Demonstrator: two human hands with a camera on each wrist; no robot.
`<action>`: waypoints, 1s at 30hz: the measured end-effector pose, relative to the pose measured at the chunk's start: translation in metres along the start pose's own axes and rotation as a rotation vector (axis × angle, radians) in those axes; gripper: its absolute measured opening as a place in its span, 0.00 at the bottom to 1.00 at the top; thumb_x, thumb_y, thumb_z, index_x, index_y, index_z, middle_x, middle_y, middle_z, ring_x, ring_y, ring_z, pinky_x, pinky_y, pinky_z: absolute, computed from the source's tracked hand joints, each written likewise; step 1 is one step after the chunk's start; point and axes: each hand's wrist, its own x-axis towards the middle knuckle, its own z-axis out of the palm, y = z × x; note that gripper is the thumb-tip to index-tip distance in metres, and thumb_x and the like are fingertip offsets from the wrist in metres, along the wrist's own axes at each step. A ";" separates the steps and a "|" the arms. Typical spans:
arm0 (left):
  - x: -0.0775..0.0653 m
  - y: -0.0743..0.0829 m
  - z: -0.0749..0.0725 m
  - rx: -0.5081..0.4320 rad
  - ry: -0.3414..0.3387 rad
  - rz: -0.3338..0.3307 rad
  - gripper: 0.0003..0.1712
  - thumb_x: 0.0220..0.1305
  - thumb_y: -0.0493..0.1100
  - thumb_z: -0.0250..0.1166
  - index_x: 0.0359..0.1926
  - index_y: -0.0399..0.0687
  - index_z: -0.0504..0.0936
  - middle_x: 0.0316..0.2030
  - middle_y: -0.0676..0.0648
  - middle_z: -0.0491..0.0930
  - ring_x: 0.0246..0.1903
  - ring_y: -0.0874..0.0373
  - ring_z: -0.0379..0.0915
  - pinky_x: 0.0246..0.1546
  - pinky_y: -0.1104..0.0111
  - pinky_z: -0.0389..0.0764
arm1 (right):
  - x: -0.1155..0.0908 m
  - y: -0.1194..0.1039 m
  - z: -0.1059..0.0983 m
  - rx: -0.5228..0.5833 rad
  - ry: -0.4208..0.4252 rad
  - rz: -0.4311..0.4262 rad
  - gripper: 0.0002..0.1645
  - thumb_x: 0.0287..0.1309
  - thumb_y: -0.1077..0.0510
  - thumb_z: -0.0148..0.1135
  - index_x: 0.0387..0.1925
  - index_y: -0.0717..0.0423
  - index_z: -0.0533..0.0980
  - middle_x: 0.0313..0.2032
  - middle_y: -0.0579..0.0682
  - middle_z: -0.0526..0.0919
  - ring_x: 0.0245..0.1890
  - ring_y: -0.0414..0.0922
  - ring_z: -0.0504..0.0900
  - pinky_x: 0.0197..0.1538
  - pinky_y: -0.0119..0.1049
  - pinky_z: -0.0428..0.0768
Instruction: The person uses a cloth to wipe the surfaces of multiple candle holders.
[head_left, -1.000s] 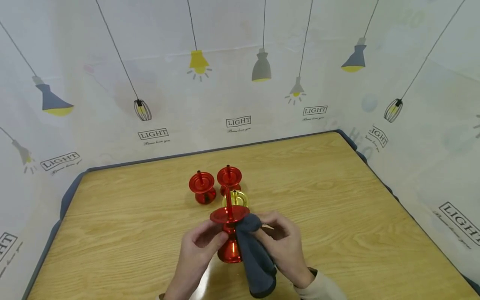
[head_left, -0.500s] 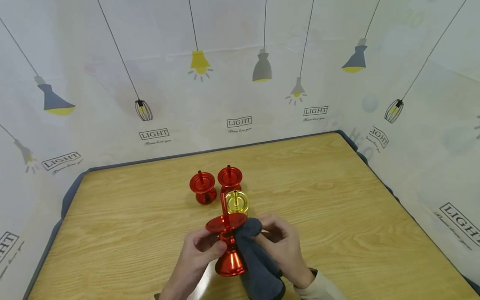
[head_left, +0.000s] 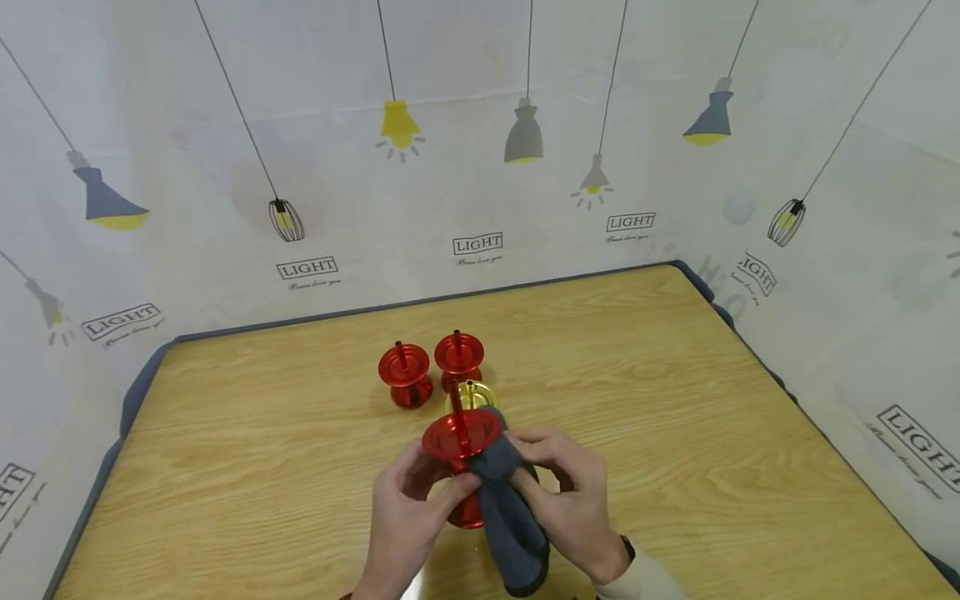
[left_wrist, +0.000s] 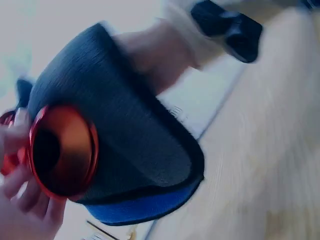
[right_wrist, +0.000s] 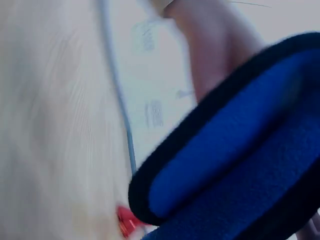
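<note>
My left hand (head_left: pixel 411 507) grips a shiny red candle holder (head_left: pixel 463 433) by its narrow middle, thumb in front. The holder has a wide dish with a thin upright tube on top and a flared foot, whose hollow underside faces the left wrist view. My right hand (head_left: pixel 573 492) pinches a dark grey-blue cloth (head_left: pixel 513 533) against the holder's right side, just under the dish. In the right wrist view the folded cloth (right_wrist: pixel 235 165) shows bright blue with a black edge and hides most of that hand's fingers.
Two similar red candle holders, one at left (head_left: pixel 405 375) and one at right (head_left: pixel 459 357), stand on the wooden table (head_left: pixel 262 450) beyond my hands. A gold candle holder (head_left: pixel 483 393) stands nearer, partly hidden behind the held one. A printed curtain (head_left: pixel 420 192) surrounds the table's far and side edges.
The held candle holder tilted left and came lower, then rose again, its dish now tipped more toward me. The cloth moved with it and now reaches up behind the dish's right rim.
</note>
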 end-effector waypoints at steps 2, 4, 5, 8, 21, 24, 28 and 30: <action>0.002 -0.004 -0.008 -0.054 -0.080 -0.015 0.22 0.61 0.36 0.73 0.56 0.43 0.82 0.47 0.50 0.86 0.46 0.57 0.83 0.50 0.68 0.83 | -0.001 0.000 -0.001 0.063 -0.012 0.087 0.15 0.55 0.78 0.66 0.43 0.64 0.81 0.47 0.52 0.87 0.47 0.42 0.87 0.47 0.36 0.87; 0.003 -0.009 -0.017 -0.136 -0.193 -0.026 0.20 0.66 0.38 0.69 0.58 0.43 0.82 0.49 0.52 0.86 0.49 0.59 0.82 0.52 0.69 0.81 | -0.002 -0.001 -0.003 0.140 -0.018 0.212 0.17 0.57 0.78 0.65 0.43 0.57 0.82 0.46 0.46 0.87 0.46 0.40 0.87 0.47 0.35 0.86; 0.003 -0.011 -0.021 -0.169 -0.243 -0.028 0.18 0.68 0.38 0.67 0.58 0.43 0.82 0.50 0.53 0.85 0.50 0.60 0.81 0.52 0.70 0.81 | -0.002 0.000 -0.004 0.174 -0.020 0.272 0.18 0.58 0.77 0.64 0.43 0.55 0.82 0.46 0.43 0.87 0.46 0.39 0.86 0.47 0.34 0.86; 0.002 -0.013 -0.026 -0.202 -0.285 -0.029 0.18 0.72 0.37 0.63 0.60 0.39 0.80 0.50 0.54 0.85 0.51 0.63 0.80 0.53 0.71 0.80 | -0.003 0.001 -0.004 0.219 -0.024 0.369 0.18 0.59 0.76 0.64 0.43 0.52 0.82 0.44 0.41 0.87 0.45 0.38 0.86 0.47 0.33 0.85; 0.000 -0.011 -0.013 -0.049 -0.085 -0.078 0.23 0.60 0.33 0.72 0.56 0.33 0.81 0.45 0.49 0.87 0.44 0.59 0.84 0.48 0.70 0.83 | -0.010 0.001 0.002 0.054 -0.025 0.219 0.15 0.54 0.80 0.65 0.40 0.63 0.81 0.45 0.46 0.87 0.46 0.41 0.87 0.43 0.38 0.88; 0.003 -0.015 -0.022 -0.128 -0.165 -0.116 0.24 0.63 0.33 0.70 0.58 0.29 0.77 0.46 0.53 0.87 0.46 0.60 0.83 0.49 0.70 0.82 | -0.009 0.001 -0.001 0.116 -0.053 0.294 0.13 0.57 0.78 0.64 0.42 0.65 0.80 0.46 0.45 0.87 0.47 0.42 0.87 0.44 0.39 0.88; 0.013 -0.017 -0.032 -0.146 -0.142 -0.093 0.28 0.59 0.30 0.70 0.61 0.31 0.75 0.48 0.55 0.86 0.48 0.60 0.82 0.51 0.70 0.81 | -0.005 0.004 -0.006 0.112 -0.033 0.405 0.10 0.60 0.74 0.65 0.43 0.67 0.78 0.44 0.43 0.86 0.46 0.41 0.86 0.45 0.38 0.87; 0.021 -0.018 -0.037 -0.105 -0.062 -0.076 0.31 0.56 0.27 0.71 0.62 0.31 0.75 0.49 0.55 0.85 0.49 0.61 0.82 0.51 0.70 0.81 | -0.004 0.004 -0.011 0.068 -0.003 0.417 0.10 0.59 0.74 0.66 0.42 0.68 0.77 0.44 0.44 0.86 0.45 0.40 0.86 0.44 0.37 0.87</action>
